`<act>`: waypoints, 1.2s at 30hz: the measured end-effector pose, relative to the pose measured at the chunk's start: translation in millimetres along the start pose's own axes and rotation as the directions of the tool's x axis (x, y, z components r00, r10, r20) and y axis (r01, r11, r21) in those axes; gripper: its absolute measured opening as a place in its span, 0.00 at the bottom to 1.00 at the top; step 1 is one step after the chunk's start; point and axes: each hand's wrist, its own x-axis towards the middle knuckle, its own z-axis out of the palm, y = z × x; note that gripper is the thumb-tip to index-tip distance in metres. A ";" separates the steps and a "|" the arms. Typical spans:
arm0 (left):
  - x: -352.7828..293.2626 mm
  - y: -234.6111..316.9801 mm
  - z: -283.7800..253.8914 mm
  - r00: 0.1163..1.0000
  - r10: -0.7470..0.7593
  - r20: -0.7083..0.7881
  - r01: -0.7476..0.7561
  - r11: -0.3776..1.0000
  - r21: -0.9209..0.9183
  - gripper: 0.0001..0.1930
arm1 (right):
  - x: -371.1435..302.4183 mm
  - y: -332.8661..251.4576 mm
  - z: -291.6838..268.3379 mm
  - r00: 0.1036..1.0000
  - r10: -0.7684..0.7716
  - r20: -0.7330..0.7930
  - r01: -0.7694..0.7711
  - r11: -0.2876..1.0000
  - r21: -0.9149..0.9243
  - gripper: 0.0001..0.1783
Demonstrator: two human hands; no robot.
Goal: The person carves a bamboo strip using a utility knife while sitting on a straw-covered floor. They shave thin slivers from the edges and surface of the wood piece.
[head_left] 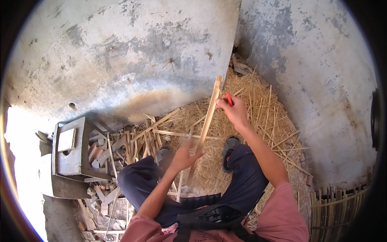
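A long, pale bamboo strip (pixel 208 117) stands tilted in front of me, with a notched or knotted part near its upper end. My right hand (pixel 235 113) is closed around a slim red pen-like tool (pixel 229 99), and its fingertips meet the edge of the strip's upper part. Lower down, my left hand (pixel 185 158) lies against the strip, its thumb reaching across. Motion smears the left fingers, so their grip cannot be made out. The strip's lower end is blurred between my knees.
Straw and shavings (pixel 258 117) cover the floor around my shoes. Several loose bamboo pieces (pixel 151 131) lie left of centre. A worn wooden stool-like frame (pixel 74 147) stands at the left among rubble (pixel 105 197). A peeling wall (pixel 133 52) rises ahead; a woven slatted basket (pixel 338 207) sits lower right.
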 end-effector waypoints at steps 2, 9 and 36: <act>4.2 10.8 -5.3 0.975 0.053 -0.217 -0.060 0.998 -0.027 0.34 | -15.7 -2.8 14.6 0.998 -0.065 0.021 0.065 0.998 -0.001 0.14; 19.7 47.9 -4.6 0.962 -0.066 -0.266 -0.028 0.941 -0.336 0.16 | -42.5 -13.9 34.2 0.985 -0.133 0.107 0.141 0.988 -0.069 0.11; 18.7 49.4 3.8 0.955 0.006 -0.295 -0.112 0.932 -0.344 0.16 | -42.2 -25.6 9.0 0.952 -0.302 0.054 0.307 0.935 -0.178 0.10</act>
